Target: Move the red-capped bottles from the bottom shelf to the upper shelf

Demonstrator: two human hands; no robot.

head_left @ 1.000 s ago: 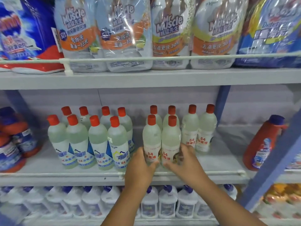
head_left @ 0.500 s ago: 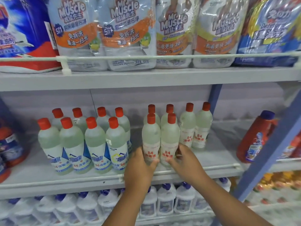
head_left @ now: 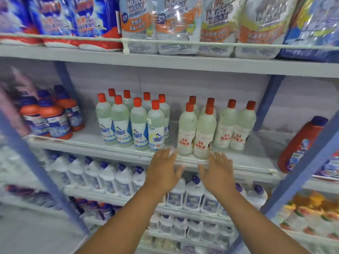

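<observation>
Two groups of red-capped clear bottles stand on the middle shelf (head_left: 244, 160). The left group (head_left: 139, 123) carries blue-and-white labels; the right group (head_left: 205, 131) carries white labels with red "84" print. My left hand (head_left: 164, 171) hovers just below and in front of the shelf rail, fingers spread and holding nothing. My right hand (head_left: 218, 173) is beside it, fingers straight and also empty. Both hands sit a little below the two front "84" bottles and do not touch them.
Mr Muscle refill pouches (head_left: 176, 24) and blue detergent bags (head_left: 60, 21) fill the shelf above. Orange blue-capped bottles (head_left: 51, 116) stand left, a red bottle (head_left: 300, 143) right. White blue-capped bottles (head_left: 113, 178) line the shelf below. Blue uprights (head_left: 310, 162) frame the bay.
Both hands have let go of the two front "84" bottles and pulled back below the shelf rail, fingers now spread. The bottles stay on the shelf. The view has shifted left.
</observation>
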